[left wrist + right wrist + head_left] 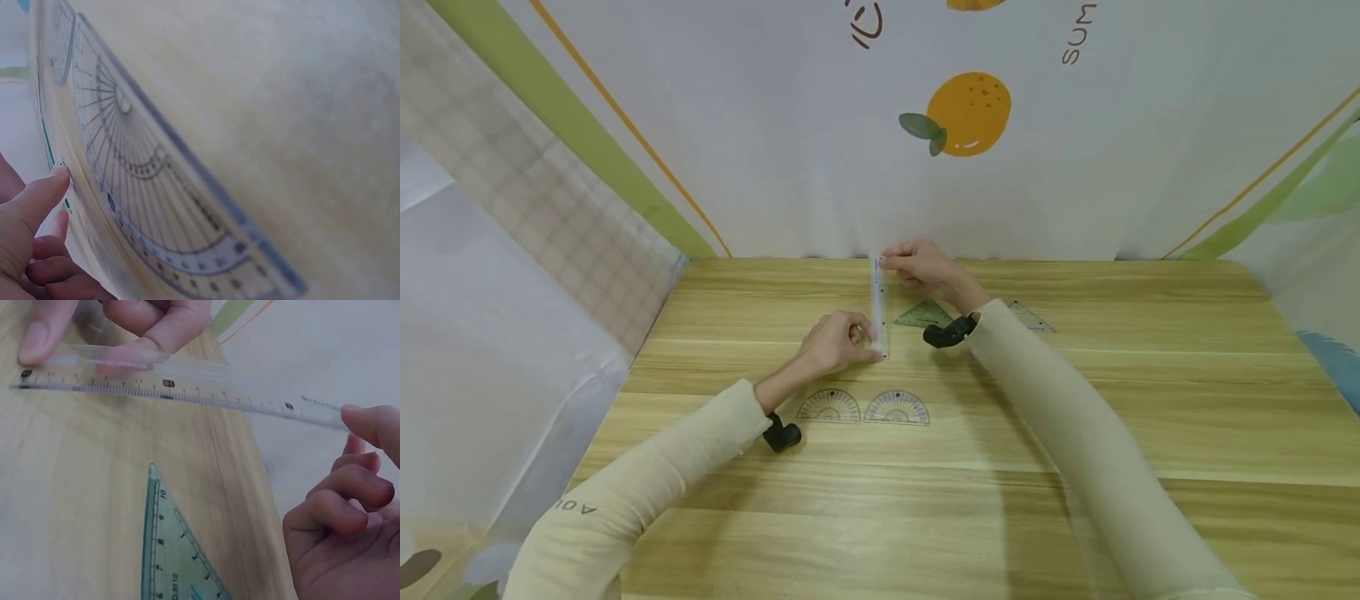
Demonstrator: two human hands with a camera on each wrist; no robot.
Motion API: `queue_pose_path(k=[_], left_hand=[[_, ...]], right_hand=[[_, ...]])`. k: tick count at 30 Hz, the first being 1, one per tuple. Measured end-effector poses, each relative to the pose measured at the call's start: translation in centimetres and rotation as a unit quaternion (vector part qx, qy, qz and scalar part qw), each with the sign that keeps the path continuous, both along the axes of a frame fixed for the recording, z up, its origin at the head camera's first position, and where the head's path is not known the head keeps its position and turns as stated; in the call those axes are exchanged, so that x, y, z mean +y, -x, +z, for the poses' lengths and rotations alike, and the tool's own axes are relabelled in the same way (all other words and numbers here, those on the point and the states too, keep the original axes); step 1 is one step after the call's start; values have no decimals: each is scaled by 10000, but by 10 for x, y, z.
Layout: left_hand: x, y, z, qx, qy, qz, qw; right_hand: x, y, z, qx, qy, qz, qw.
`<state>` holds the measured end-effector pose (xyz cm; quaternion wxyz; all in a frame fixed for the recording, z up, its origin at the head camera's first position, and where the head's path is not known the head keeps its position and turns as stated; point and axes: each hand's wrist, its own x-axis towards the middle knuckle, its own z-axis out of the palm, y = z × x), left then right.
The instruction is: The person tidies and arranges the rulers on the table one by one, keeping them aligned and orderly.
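A clear plastic ruler [881, 304] stands lengthwise between both hands, lifted off the table at least at its far end. My right hand [928, 268] pinches that far end between thumb and forefinger, its other fingers curled, as the right wrist view shows. At the near end, my left hand [837, 340] holds the ruler with the thumb on its edge and a finger seen through the plastic. Just right of the ruler lies a green set square [923, 313]. Two clear protractors, one left [829, 407] and one right [897, 408], lie side by side nearer to me.
Beyond the right forearm lies a clear set square [1032, 317], partly hidden by the sleeve. The wooden table [865, 517] ends at the back against a white cloth [820, 167] with fruit prints. Black wrist cameras hang close to the tabletop.
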<state>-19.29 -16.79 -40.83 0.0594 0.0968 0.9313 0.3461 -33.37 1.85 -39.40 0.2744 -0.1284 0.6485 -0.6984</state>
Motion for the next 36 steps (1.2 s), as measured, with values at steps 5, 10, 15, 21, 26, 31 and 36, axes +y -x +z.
queue_pose_path(k=[5, 10, 15, 21, 26, 31, 36], left_hand=[[1, -1, 0, -8, 20, 3, 10000], [1, -1, 1, -10, -49, -33, 10000], [1, -2, 3, -25, -182, -122, 9998], [-2, -3, 2, -19, -457, -313, 9985], [-3, -3, 3, -49, -757, -511, 9958], [1, -6, 6, -100, -1057, -731, 9917], [3, -13, 9, -120, -1206, -891, 9886]], right_hand=[[-1, -1, 1, 10, 37, 80, 10000], [1, -2, 2, 170, 26, 96, 9998], [3, -5, 5, 532, -50, 113, 9985], [2, -10, 11, 806, -47, 67, 9967], [4, -15, 17, 883, -52, -115, 9960], [10, -19, 20, 972, -112, -247, 9949], [17, -22, 20, 1144, -288, -218, 9928]])
